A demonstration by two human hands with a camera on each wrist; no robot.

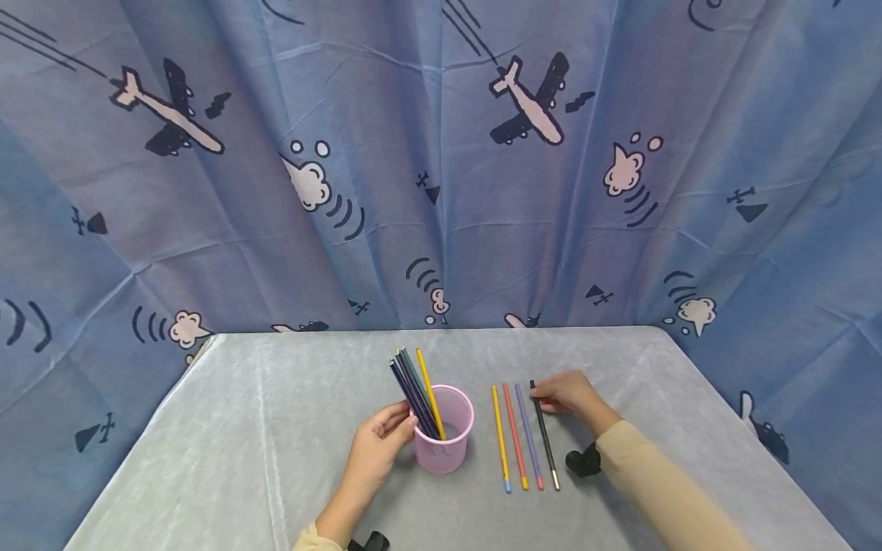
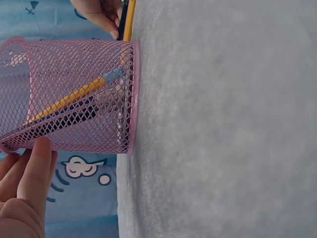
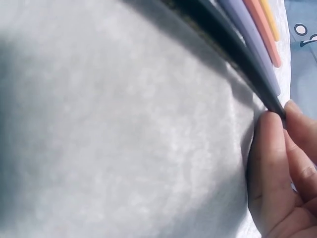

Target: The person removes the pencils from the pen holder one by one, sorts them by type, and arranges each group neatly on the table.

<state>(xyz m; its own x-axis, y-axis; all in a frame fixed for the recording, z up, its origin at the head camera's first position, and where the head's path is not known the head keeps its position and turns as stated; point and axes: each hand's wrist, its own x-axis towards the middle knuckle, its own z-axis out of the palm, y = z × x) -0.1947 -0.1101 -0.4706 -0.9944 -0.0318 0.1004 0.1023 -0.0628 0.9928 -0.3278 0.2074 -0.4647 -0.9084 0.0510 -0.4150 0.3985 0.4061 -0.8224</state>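
A pink mesh pencil cup (image 1: 444,459) stands on the table with several dark pencils (image 1: 413,394) and a yellow pencil (image 1: 429,390) leaning to its left. My left hand (image 1: 382,441) holds the cup's left side near the rim, the thumb in front and the other fingers partly hidden behind. To the right of the cup, a yellow pencil with a blue end (image 1: 500,436), a red one (image 1: 515,436) and a purple one (image 1: 529,436) lie side by side. My right hand (image 1: 570,392) pinches the far end of a black pencil (image 3: 233,47) beside them, between thumb and finger.
The table (image 1: 207,428) has a pale grey cloth cover with a crease running down its left part. Behind its far edge hangs a blue curtain (image 1: 386,153) printed with planes and clouds. A black strap piece (image 1: 583,461) sits at my right wrist.
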